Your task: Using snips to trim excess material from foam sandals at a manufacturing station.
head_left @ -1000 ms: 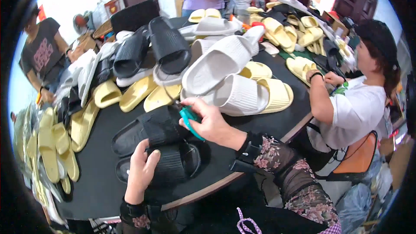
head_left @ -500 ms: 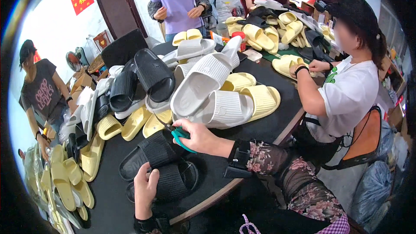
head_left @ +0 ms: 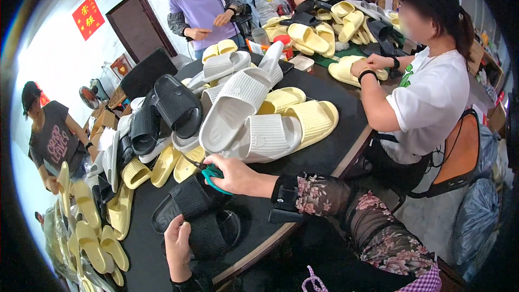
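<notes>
A pair of black slides lies on the dark table before me, a far slipper (head_left: pixel 189 197) and a near slipper (head_left: pixel 215 233) side by side with ribbed straps. My left hand (head_left: pixel 177 242) is closed at the left edge of the near slipper, thumb and fingers close together beside its strap. In my right hand (head_left: pixel 243 177) is a pair of scissors (head_left: pixel 212 177) with teal handles. Their dark blades point up and left, above the far slipper and close to a yellow slide (head_left: pixel 189 163) in the pile. The blade tips are hard to make out.
Beyond my hands, grey slides (head_left: pixel 231 109), black slides (head_left: pixel 178 106) and yellow slides (head_left: pixel 312 124) are heaped. Another heap (head_left: pixel 319 35) covers the far table. At right a co-worker (head_left: pixel 427 84) handles yellow slides. A person at left (head_left: pixel 57 124) stands by bagged yellow slides (head_left: pixel 89 238).
The whole view has shifted slightly. My left fingers have drawn closer together at the near slipper. The scissors stay in my right hand. The person at left has raised a yellow slide.
</notes>
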`<action>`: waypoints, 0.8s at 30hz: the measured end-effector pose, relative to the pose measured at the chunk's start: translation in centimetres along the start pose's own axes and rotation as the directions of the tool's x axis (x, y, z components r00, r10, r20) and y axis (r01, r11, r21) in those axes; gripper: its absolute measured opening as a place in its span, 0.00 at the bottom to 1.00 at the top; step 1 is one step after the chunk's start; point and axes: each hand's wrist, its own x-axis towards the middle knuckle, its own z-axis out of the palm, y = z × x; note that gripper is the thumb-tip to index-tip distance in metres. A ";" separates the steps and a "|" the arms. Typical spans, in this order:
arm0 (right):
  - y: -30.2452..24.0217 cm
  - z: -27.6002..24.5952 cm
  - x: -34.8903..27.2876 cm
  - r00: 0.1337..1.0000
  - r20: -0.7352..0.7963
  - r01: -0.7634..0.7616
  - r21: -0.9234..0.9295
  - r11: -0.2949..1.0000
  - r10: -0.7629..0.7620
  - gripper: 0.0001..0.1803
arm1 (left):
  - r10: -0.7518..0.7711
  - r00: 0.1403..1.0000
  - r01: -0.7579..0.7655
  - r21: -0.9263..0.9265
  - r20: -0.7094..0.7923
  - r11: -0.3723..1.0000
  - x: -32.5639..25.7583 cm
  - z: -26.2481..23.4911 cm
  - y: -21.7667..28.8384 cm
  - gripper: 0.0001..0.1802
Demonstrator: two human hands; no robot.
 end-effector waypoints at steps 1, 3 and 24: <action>-0.1 -0.1 0.0 1.000 -0.004 0.002 0.009 1.000 -0.002 0.21 | -0.014 1.000 0.014 -0.035 -0.008 0.999 -0.3 0.1 0.5 0.20; 0.0 -0.3 0.1 1.000 -0.020 -0.003 0.035 0.999 0.004 0.21 | -0.028 0.999 0.026 -0.092 -0.020 0.995 -1.1 -0.1 0.5 0.20; 0.8 -0.1 0.7 0.976 0.182 -0.113 -0.061 0.992 0.122 0.21 | 0.200 0.979 -0.202 -0.057 -0.023 0.978 1.1 -0.3 11.4 0.23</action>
